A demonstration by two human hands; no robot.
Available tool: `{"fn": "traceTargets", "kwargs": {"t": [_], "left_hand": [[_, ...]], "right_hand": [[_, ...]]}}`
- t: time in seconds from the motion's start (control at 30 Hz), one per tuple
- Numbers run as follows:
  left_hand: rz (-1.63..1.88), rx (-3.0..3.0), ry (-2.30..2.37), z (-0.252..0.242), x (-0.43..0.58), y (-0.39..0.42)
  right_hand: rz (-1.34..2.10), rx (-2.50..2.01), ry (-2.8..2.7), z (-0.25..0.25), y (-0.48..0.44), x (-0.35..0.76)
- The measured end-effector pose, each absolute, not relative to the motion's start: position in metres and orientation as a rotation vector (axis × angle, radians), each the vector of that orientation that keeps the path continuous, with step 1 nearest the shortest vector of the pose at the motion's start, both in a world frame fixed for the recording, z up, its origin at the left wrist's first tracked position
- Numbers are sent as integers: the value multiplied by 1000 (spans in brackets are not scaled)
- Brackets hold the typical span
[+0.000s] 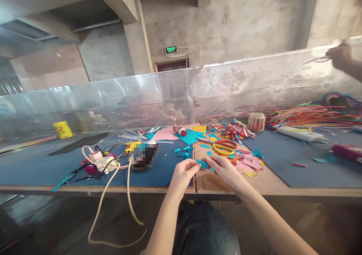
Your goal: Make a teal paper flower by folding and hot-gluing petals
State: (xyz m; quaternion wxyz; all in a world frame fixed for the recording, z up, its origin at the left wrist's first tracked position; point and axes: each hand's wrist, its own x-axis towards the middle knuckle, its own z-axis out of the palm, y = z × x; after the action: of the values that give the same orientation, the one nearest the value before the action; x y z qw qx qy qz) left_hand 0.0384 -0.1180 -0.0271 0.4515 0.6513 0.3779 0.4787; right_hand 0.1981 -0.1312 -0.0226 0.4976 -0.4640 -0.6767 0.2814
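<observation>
My left hand (184, 171) and my right hand (223, 167) meet over the near edge of the workbench. Both pinch a small teal paper piece (203, 165) between fingers and thumbs. Just beyond lie yellow-handled scissors (223, 148) on a heap of pink, orange and yellow paper scraps (246, 163). More teal scraps (183, 152) lie on the blue mat (42, 164) to the left of my hands.
A glue stick (180, 129) rests on pink and teal sheets at the back. A tape roll (256, 121), colored paper strips (311, 116), cables and chargers (98, 164) and a perforated metal screen (198, 92) surround the area. Another person's hand (342, 57) works at far right.
</observation>
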Motion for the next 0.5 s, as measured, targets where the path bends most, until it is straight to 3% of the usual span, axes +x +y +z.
{"fn": "traceTargets", "kwargs": {"t": [0.5], "left_hand": [[1229,1679,873,-26,36,-122]], "right_hand": [[813,-1061,-1530,-29,-143,190]]}}
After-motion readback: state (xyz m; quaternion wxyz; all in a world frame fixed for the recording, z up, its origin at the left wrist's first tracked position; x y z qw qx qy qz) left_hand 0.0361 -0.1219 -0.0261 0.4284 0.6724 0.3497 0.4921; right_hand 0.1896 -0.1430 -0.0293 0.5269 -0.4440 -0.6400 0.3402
